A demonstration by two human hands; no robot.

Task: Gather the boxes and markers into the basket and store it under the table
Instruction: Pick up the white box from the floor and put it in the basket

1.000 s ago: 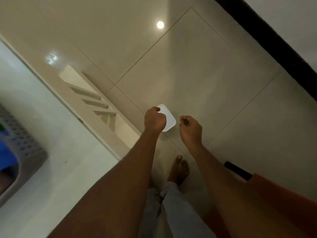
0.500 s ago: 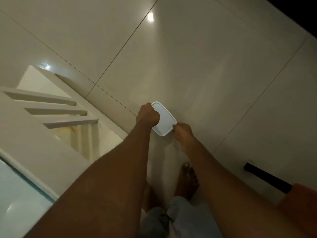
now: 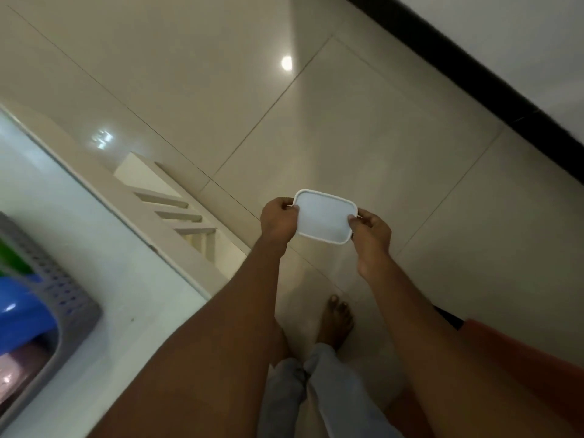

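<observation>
A small white rectangular box (image 3: 324, 218) with rounded corners is held flat over the tiled floor, out in front of me. My left hand (image 3: 278, 221) grips its left end and my right hand (image 3: 371, 230) pinches its right end. The grey perforated basket (image 3: 68, 298) stands on the white table (image 3: 104, 248) at the far left, partly cut off by the frame edge. Inside the basket I see a blue item (image 3: 23, 314), a green item (image 3: 11, 257) and a pale pink item (image 3: 17, 368). No markers are visible.
Slatted white table framework (image 3: 177, 213) shows below the table edge. My bare foot (image 3: 336, 319) and grey trouser legs stand on the beige floor tiles. A black baseboard (image 3: 467, 61) runs along the wall at upper right. An orange object (image 3: 521, 368) sits at lower right.
My right hand has taken hold of the box's right end, so both hands now carry it. The box has turned flat and the table and basket have returned to view.
</observation>
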